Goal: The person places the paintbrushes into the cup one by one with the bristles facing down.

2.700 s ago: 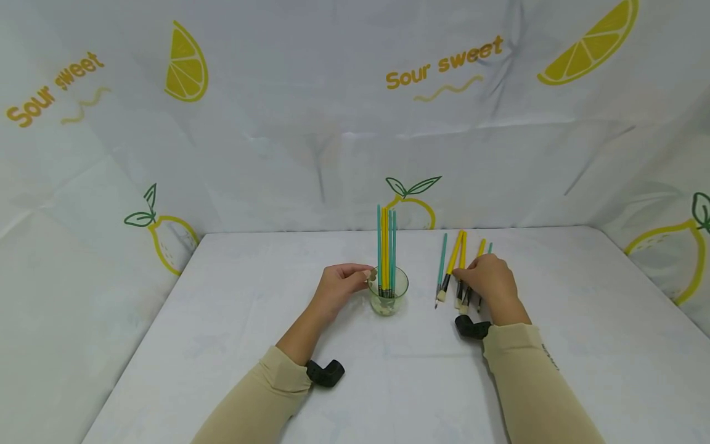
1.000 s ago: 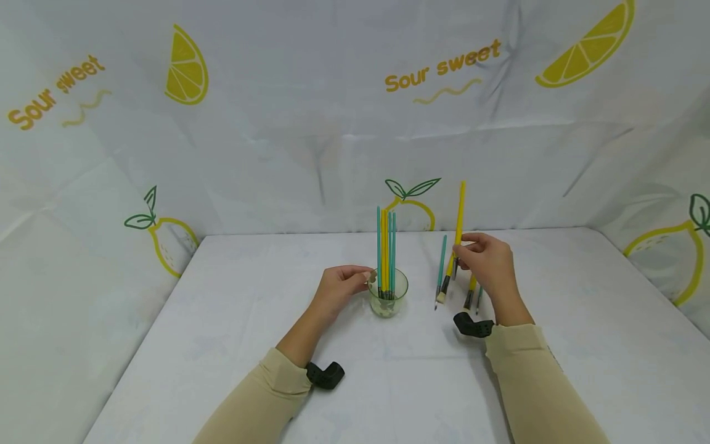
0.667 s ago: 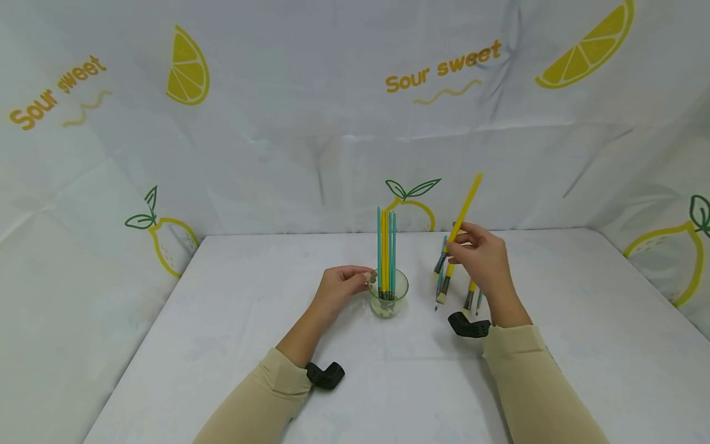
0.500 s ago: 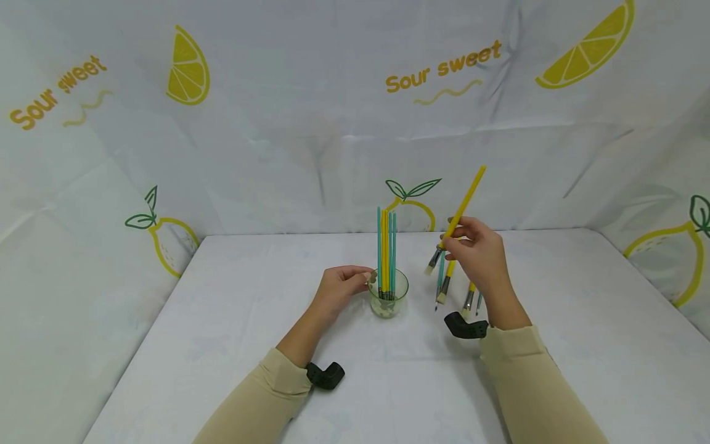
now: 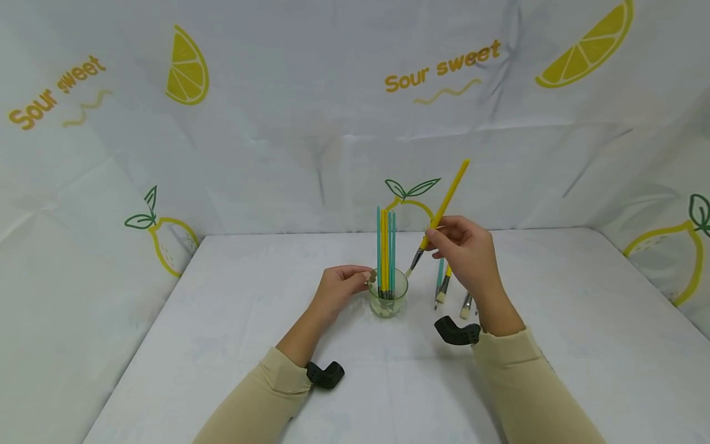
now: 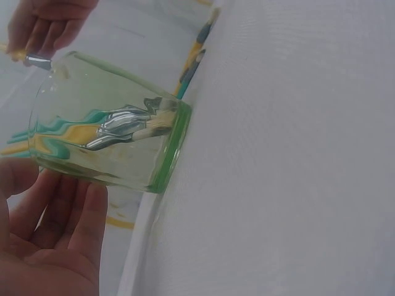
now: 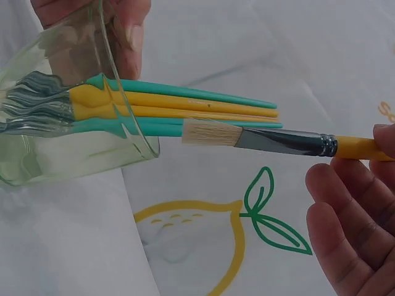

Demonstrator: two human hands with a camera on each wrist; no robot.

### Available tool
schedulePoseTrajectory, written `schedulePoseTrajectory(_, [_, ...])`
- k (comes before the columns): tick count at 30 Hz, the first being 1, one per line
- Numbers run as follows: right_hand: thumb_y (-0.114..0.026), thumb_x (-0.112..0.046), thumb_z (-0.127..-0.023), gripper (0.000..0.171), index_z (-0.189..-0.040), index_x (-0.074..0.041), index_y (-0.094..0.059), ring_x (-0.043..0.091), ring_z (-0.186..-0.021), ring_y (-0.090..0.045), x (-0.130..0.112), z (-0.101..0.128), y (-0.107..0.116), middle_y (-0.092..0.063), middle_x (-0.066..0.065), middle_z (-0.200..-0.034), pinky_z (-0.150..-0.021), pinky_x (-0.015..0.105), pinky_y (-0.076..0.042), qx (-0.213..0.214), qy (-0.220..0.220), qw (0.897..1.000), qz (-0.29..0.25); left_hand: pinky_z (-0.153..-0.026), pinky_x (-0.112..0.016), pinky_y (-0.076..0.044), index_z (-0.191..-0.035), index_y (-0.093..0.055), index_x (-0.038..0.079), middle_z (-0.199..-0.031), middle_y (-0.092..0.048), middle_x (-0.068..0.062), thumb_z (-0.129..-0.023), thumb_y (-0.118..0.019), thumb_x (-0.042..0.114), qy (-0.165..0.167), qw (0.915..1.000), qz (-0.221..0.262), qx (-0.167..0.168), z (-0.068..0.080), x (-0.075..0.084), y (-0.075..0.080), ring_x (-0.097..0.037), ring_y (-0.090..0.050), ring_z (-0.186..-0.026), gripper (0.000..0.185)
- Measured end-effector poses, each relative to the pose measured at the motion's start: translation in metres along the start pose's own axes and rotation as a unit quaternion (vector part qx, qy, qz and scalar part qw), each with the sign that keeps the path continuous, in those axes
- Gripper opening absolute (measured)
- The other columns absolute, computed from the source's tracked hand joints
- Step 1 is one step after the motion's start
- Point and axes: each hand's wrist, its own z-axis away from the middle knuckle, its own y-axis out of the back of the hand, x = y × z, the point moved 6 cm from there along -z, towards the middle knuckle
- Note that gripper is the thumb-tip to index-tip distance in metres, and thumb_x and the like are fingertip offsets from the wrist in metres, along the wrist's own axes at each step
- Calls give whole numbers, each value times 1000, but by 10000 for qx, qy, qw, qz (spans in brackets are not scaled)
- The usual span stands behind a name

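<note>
My left hand [image 5: 341, 288] holds the rim of a clear greenish glass [image 6: 105, 123] between thumb and fingers. Several paintbrushes with teal and yellow handles [image 7: 173, 106] stand in the glass, bristles down. In my right hand [image 5: 466, 256] a yellow-handled paintbrush [image 5: 447, 200] is pinched near its metal collar. It tilts, handle up to the right, and its pale flat bristles [image 7: 212, 132] are close to the glass's right rim. Whether they touch the rim, I cannot tell.
To the right of the glass, more paintbrushes [image 5: 444, 288] lie on the white table cloth [image 5: 249, 277], partly hidden by my right hand. Another yellow brush [image 5: 466, 306] lies beyond them, below the hand. A white printed sheet [image 5: 288, 123] hangs behind the table.
My right hand has lifted a yellow paintbrush from the pile, tilted it bristles down, and carried it left to the glass. My left hand has stayed on the glass.
</note>
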Motion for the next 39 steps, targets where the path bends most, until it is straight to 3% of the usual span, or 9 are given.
schedulePoseTrajectory(8, [-66,-31,-95,35,-114,-3,-65,27,-82,-72,4,2,-12,-73,14,-96,-66,24,-61,-211,-161,9996,90,-91,-32,-58,-110,-72,-4,-110,-73,-13,-95,-61,15,-65,10000,24,-5,0,0,0,-20,-70,-100,26])
schedulePoseTrajectory(15, [-66,-31,-95,35,-114,-1,-65,22,-80,-70,3,3,-18,-72,15,-97,-69,25,-61,-368,-330,9987,94,-91,-32,-58,-109,-72,-2,-110,-73,-12,-95,-62,15,-23,10000,13,-13,-2,-2,1,-18,-70,-100,25])
schedulePoseTrajectory(24, [-66,-28,-95,34,-116,-1,-64,28,-84,-71,9,5,-23,-70,15,-99,-70,28,-61,-532,-473,9974,60,-91,-32,-58,-109,-72,-3,-111,-73,-12,-95,-62,16,-40,10000,-22,-16,-2,-1,0,-17,-70,-100,26])
schedulePoseTrajectory(31, [-65,-28,-95,35,-120,-3,-63,27,-84,-70,18,6,-31,-70,13,-98,-71,33,-62,-766,-631,9948,242,-92,-33,-58,-112,-71,-5,-114,-71,-16,-95,-63,16,0,10000,15,-21,-1,0,0,-25,-68,-106,28])
schedulePoseTrajectory(39, [-65,-27,-95,26,-110,-6,-69,27,-89,-69,31,8,-46,-73,10,-97,-76,41,-60,-1140,-900,9880,519,-90,-33,-58,-110,-71,-5,-111,-72,-15,-95,-62,16,-26,10000,19,-15,-1,-1,0,-23,-70,-102,27])
